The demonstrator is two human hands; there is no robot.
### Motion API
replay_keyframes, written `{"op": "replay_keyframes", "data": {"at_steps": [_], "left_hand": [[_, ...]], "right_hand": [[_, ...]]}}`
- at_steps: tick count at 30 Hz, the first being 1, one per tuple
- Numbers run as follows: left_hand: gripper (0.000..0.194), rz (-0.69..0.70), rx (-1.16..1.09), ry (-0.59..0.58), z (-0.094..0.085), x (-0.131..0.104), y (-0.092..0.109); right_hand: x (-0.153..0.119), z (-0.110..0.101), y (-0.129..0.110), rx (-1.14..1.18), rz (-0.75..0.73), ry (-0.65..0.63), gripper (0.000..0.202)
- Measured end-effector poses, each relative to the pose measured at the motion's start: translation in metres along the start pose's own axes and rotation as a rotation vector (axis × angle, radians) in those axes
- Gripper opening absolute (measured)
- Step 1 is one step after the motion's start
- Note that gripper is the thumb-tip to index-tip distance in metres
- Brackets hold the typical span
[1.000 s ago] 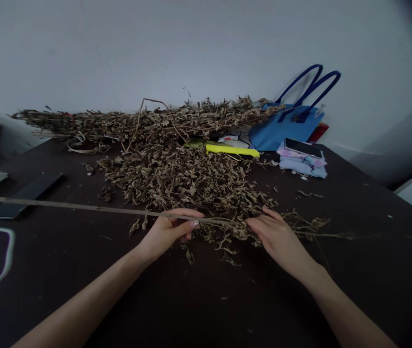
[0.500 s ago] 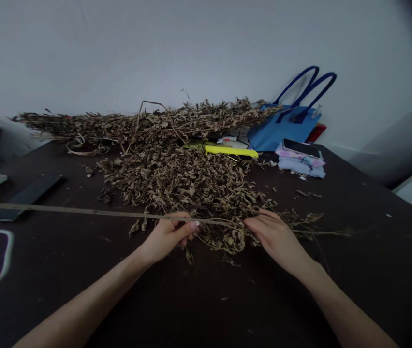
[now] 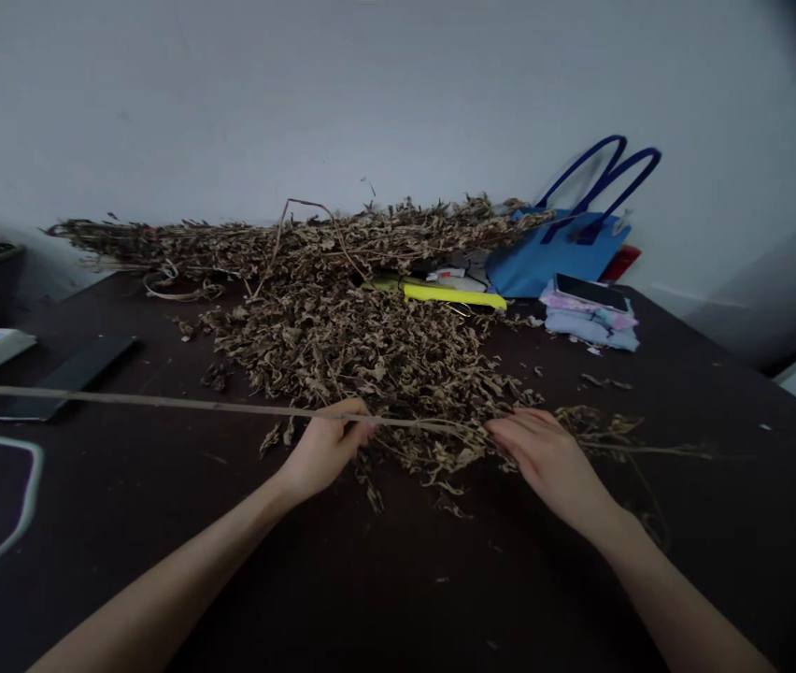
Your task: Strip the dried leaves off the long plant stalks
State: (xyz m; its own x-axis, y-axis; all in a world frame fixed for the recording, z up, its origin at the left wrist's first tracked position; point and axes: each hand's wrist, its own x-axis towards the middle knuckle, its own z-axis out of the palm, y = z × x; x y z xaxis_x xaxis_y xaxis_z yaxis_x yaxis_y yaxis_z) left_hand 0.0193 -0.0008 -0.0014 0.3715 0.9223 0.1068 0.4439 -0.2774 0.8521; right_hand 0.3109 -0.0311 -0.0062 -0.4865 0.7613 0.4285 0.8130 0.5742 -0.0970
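I find the stem [image 3: 216,406] in front of me, above the near part of the table [image 3: 384,598], its long axis running side to side across my view. From the left edge of the view it slopes slightly down toward the right, bare and fairly straight as far as the left hand [image 3: 320,449], then splitting into thinner, leafy branches between the hands. Twigs show past the right hand [image 3: 556,463], trailing off to the right in a thin tip.

State of hands: the left is closed around the bare section, thumb and fingers together, back of the hand toward me. The right is narrow, its fingers drawn together on the leafy section; leaves cover part of the fingertips, so I cannot tell how firm that grip is. Neither hand is nearer the stem, as both are on it. The left is nearer the bare end, the right nearer the tip, with a short leafy span between them.

Directly beyond that span lies the pile [image 3: 370,346] of dry leaves, its near edge close to both hands. Behind the pile, the bundle [image 3: 230,245] lies roughly parallel to the stem. On the left, the stem crosses over the dark slab [image 3: 76,372] in my view; whether they touch, I cannot tell
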Motion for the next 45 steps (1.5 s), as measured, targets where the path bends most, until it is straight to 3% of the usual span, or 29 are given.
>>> {"op": "replay_keyframes", "data": {"at_steps": [4, 9, 13, 17, 33, 37, 41, 45], "left_hand": [[0.017, -0.129, -0.228, -0.002, 0.005, 0.001, -0.005], [0.041, -0.194, -0.531, 0.002, 0.009, 0.001, -0.001], [0.037, -0.212, -0.679, -0.024, 0.012, -0.002, 0.003], [0.025, -0.210, -0.648, -0.054, 0.015, -0.004, 0.005], [0.024, -0.113, -0.461, -0.111, 0.006, -0.002, 0.001], [0.020, -0.134, -0.496, -0.103, 0.011, -0.003, 0.000], [0.035, -0.153, -0.583, -0.120, 0.020, -0.006, 0.005], [0.027, -0.197, -0.619, -0.115, 0.027, -0.009, 0.008]], "right_hand": [[-0.001, 0.001, 0.001, -0.050, -0.017, 0.047, 0.019], [-0.001, 0.002, 0.001, -0.046, 0.030, 0.095, 0.015], [-0.001, 0.004, 0.000, -0.020, 0.078, 0.091, 0.014], [-0.001, 0.007, -0.002, 0.000, 0.060, 0.090, 0.014], [0.000, 0.007, -0.007, -0.009, -0.008, 0.093, 0.019], [0.000, 0.007, -0.008, -0.017, -0.030, 0.092, 0.018], [-0.001, 0.009, -0.012, -0.003, -0.036, 0.105, 0.017], [-0.001, 0.011, -0.018, 0.012, -0.020, 0.143, 0.015]]}}
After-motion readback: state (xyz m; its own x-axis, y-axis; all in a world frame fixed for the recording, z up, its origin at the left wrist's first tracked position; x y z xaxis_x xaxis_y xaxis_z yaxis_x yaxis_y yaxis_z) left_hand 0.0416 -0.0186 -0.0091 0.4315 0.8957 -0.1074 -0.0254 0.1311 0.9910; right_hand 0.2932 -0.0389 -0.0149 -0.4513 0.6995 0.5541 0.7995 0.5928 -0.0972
